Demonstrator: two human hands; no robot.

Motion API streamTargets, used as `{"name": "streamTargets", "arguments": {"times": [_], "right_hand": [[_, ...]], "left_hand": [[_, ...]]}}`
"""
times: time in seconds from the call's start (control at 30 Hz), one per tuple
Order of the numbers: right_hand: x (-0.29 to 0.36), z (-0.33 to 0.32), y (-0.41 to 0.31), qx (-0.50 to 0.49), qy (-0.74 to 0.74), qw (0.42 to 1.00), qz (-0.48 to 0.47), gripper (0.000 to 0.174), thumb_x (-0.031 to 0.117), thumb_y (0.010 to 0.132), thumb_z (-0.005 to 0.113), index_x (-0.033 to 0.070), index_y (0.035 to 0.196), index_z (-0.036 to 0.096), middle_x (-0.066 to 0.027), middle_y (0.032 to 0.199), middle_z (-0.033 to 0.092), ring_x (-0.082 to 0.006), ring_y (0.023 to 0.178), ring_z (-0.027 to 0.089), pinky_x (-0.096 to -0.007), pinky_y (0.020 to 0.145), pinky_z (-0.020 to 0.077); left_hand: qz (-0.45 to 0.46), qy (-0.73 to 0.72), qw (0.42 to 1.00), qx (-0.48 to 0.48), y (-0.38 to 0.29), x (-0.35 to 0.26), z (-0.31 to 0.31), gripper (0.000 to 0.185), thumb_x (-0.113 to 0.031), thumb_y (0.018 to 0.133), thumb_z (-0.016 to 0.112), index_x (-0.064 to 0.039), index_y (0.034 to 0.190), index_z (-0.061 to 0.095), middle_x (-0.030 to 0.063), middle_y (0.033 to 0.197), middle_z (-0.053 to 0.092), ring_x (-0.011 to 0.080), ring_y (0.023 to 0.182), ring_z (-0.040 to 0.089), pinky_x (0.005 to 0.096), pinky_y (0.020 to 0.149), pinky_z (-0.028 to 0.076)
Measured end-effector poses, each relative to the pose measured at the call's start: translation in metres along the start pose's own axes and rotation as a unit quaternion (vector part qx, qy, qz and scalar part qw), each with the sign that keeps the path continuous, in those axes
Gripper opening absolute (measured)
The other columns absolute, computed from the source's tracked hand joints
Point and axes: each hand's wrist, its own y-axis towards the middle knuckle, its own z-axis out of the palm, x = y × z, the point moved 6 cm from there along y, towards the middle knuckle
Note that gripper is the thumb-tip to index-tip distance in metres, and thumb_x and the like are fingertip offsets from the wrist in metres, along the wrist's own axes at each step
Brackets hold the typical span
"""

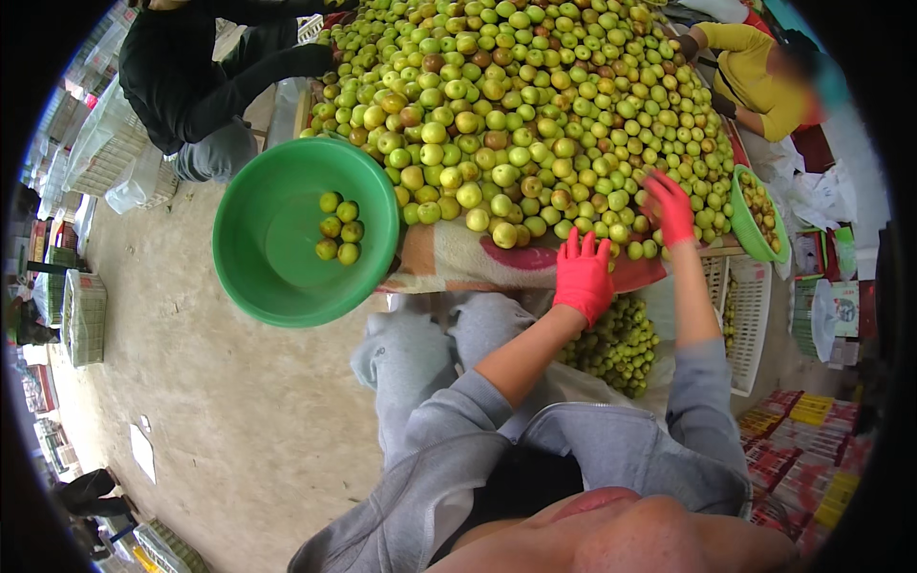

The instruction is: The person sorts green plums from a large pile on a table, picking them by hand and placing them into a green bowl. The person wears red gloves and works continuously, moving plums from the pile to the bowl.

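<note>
A broad heap of green jujubes, some tinged yellow or brown, lies in front of me on a cloth-covered table. Both my hands wear red gloves. My left hand rests at the near edge of the heap, back up and fingers spread; its palm side is hidden. Farther right, my right hand reaches over the fruit and is slightly blurred, so whether it grips a jujube is unclear. To the left, a large green plastic basin holds several brown-marked jujubes.
A patterned cloth drapes the table edge. Below it more jujubes lie near my knees, beside a white plastic crate. A green basket of browned fruit stands right. Two other people work at the heap's sides.
</note>
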Motion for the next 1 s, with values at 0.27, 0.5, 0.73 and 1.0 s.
{"name": "streamTargets", "arguments": {"times": [0.27, 0.5, 0.73, 1.0], "right_hand": [[0.071, 0.215, 0.136, 0.064, -0.571, 0.745, -0.339, 0.022, 0.015, 0.085, 0.052, 0.01, 0.103, 0.064, -0.0175, 0.108, 0.061, -0.0342, 0.099, 0.059, -0.0428, 0.083, 0.0486], [0.072, 0.269, 0.137, 0.139, -0.736, 0.62, -0.235, 0.028, 0.008, 0.08, 0.059, 0.007, 0.107, 0.063, -0.0154, 0.116, 0.06, -0.0311, 0.105, 0.06, -0.0419, 0.083, 0.0512], [0.066, 0.258, 0.119, 0.32, -0.706, 0.632, -0.024, 0.046, 0.017, 0.079, 0.061, 0.0, 0.12, 0.051, -0.0207, 0.115, 0.059, -0.032, 0.096, 0.063, -0.0386, 0.074, 0.0544], [0.038, 0.131, 0.022, 0.096, -0.418, 0.835, -0.346, 0.046, 0.029, 0.081, 0.068, 0.013, 0.121, 0.054, -0.0122, 0.12, 0.058, -0.0295, 0.11, 0.056, -0.0343, 0.092, 0.0443]], "left_hand": [[0.032, -0.057, 0.997, 0.035, 0.01, -0.017, 0.001, 0.049, -0.026, 0.079, 0.056, -0.007, 0.124, 0.05, 0.0155, 0.132, 0.045, 0.0371, 0.129, 0.033, 0.0485, 0.103, 0.028], [-0.072, -0.33, 0.941, 0.021, 0.002, 0.023, 0.031, 0.05, -0.025, 0.078, 0.056, -0.006, 0.124, 0.051, 0.0163, 0.133, 0.043, 0.037, 0.129, 0.032, 0.0481, 0.102, 0.03], [-0.054, -0.12, 0.991, 0.017, 0.004, 0.001, -0.012, 0.044, -0.018, 0.075, 0.057, -0.008, 0.118, 0.054, 0.0155, 0.128, 0.047, 0.036, 0.126, 0.035, 0.0484, 0.101, 0.031], [0.023, -0.036, 0.999, 0.012, 0.006, 0.003, 0.01, 0.046, -0.017, 0.072, 0.06, -0.011, 0.117, 0.054, 0.0121, 0.125, 0.049, 0.035, 0.126, 0.037, 0.0466, 0.101, 0.032]]}}
